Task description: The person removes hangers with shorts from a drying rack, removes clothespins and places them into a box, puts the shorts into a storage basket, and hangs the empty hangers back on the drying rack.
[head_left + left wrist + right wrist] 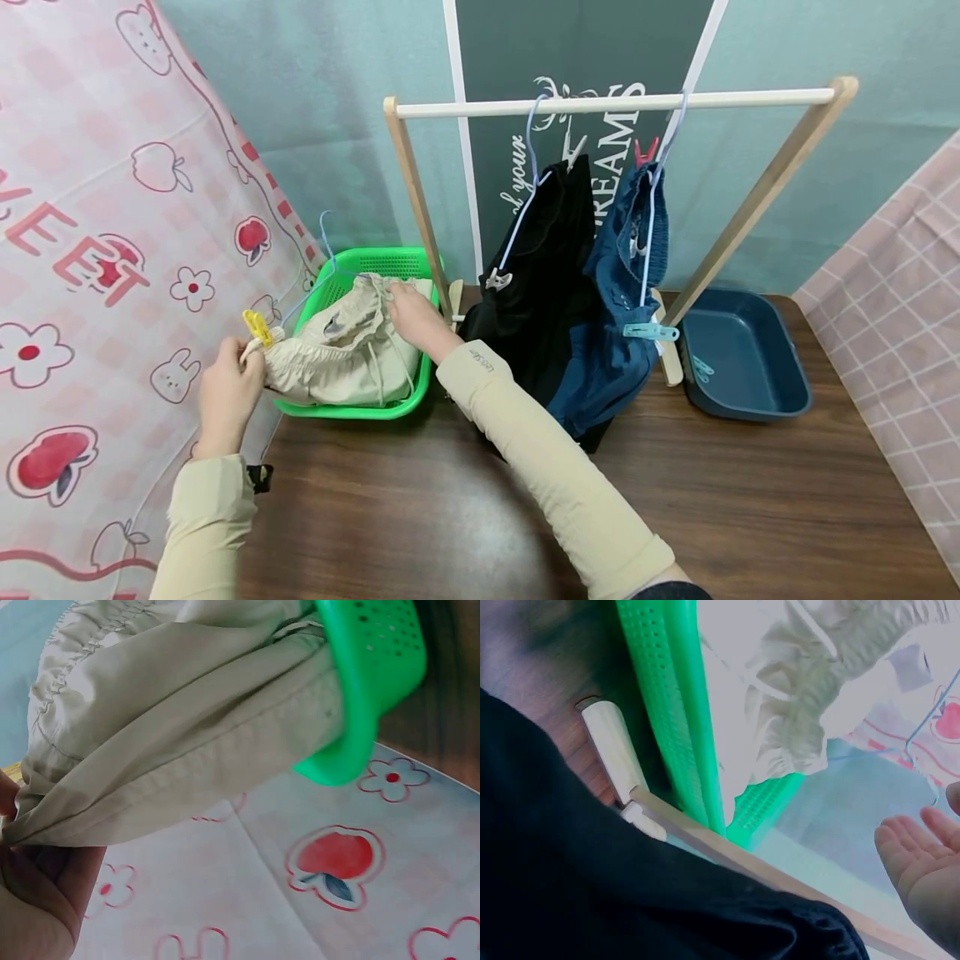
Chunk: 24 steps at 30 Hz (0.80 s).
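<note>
Beige drawstring trousers [352, 358] lie bunched over a green basket [375, 412], their elastic waistband gathered. A thin blue hanger [327, 242] runs along the waistband, hook upward. At its left end a yellow clothespin [258, 327] sits on the waistband. Beside that clothespin my left hand [228, 392] pinches the corner of the trousers, also seen in the left wrist view. My right hand [420, 321] is at the waistband's other end. In the right wrist view the fingers [919, 840] are relaxed and apart from the cloth [780, 712].
A rack with a white rail [480, 108] and wooden legs stands right of the basket. Black trousers [547, 250] and blue jeans [622, 250] hang from it with clothespins. A dark blue tub [750, 358] holds light blue clothespins [702, 369] at the right.
</note>
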### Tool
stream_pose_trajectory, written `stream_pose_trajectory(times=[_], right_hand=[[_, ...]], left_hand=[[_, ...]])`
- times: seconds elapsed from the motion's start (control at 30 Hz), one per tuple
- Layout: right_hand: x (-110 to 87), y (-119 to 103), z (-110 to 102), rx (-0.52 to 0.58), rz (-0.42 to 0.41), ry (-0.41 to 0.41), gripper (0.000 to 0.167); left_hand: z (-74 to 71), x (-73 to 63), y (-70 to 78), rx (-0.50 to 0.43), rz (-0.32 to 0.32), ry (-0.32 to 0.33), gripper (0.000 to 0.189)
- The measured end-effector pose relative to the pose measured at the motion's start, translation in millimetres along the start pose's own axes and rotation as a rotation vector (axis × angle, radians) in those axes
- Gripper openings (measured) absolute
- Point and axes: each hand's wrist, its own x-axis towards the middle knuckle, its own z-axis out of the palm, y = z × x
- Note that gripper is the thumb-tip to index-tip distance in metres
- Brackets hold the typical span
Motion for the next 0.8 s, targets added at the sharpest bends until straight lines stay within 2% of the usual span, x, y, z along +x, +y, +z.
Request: stream_pose_trajectory(times=[0.17,0.43,0.53,0.63,0.7,0.8], right_hand=[[-0.7,-7,0,0.011,-0.08,-0.005,0.042],[-8.2,-30,-3,0.033,-0.301,-0.02,0.044],[-11.5,-39,-4,-0.009,-0.407,-0.02,0.048],[-13.9,-45,-4,-0.1,-0.503,-0.005,0.053],[-15.2,-47,-4,-0.156,-0.546,0.013,0.049],[-16.6,-49,-4,-0.214,-0.553,0.03,0.042]], left_hand=[[2.8,-0.4,16.4,0.018,0.054,0.013,0.031],[9.4,-7.0,38.7,0.073,0.236,0.043,0.02],[13.5,-10.1,43.6,0.086,0.33,0.075,0.015],[17.6,-12.6,47.6,0.096,0.417,0.094,0.012],[20.0,-13.5,49.8,0.096,0.449,0.096,0.012],[22.6,-14.4,51.9,0.088,0.463,0.099,0.012]])
